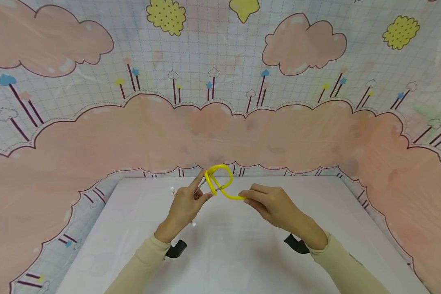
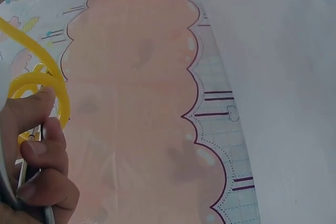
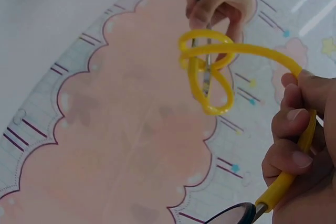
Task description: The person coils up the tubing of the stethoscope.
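Observation:
A stethoscope with yellow tubing [image 1: 237,197] is held up between both hands. My left hand [image 1: 185,204] grips its metal ear tubes [image 3: 206,77], and the white ear tips [image 1: 172,189] stick out on either side of that hand. The tubing is wound in loops around the metal tubes beyond the left fingertips. My right hand [image 1: 275,204] curls its fingers round the free stretch of tubing. Below those fingers, in the right wrist view, a metal stem and the round, dark-rimmed chest piece [image 3: 233,214] show, partly cut off by the frame.
A white tabletop [image 1: 228,253] lies beneath the hands. Behind it and along its sides hangs a cloth [image 1: 220,134] printed with clouds and stars. Black wrist pieces [image 1: 176,249] show beside both forearms, over beige sleeves [image 1: 139,261].

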The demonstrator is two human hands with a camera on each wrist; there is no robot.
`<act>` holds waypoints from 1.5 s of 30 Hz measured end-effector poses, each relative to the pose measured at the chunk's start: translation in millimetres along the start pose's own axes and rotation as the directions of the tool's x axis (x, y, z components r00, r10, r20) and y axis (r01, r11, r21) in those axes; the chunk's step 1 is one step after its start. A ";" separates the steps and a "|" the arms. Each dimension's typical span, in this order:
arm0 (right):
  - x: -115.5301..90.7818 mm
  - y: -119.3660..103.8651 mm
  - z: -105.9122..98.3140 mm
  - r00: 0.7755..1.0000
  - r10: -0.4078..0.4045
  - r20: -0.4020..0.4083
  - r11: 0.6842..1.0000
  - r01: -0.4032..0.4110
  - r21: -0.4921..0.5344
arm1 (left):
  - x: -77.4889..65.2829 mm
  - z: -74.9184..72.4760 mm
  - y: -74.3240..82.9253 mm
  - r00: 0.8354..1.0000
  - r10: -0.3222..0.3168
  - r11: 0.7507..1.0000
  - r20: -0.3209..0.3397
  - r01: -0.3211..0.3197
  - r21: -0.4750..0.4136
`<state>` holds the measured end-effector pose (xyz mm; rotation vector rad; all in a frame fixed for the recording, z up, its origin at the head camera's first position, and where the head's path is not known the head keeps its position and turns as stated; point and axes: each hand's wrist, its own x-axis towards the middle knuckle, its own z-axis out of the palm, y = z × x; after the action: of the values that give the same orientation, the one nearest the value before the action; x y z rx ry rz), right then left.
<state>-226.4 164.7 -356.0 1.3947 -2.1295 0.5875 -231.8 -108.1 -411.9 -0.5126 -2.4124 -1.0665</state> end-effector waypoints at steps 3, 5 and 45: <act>4.4 0.6 -2.7 1.000 -0.022 0.022 1.000 0.022 0.009 | -0.9 3.1 1.9 0.999 0.006 1.000 0.031 -0.007 0.015; 7.3 1.4 -3.5 0.999 -0.041 0.020 0.999 0.041 0.010 | -1.8 4.4 4.7 0.999 0.012 1.000 0.052 -0.013 0.021; 3.9 51.1 19.7 0.991 0.114 -0.066 0.949 -0.089 0.301 | -17.7 11.0 31.1 0.860 0.394 0.919 0.323 -0.373 -0.128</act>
<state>-278.6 169.1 -372.4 1.3906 -2.1200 1.0256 -204.3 -82.8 -409.6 -1.2369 -2.4131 -0.9329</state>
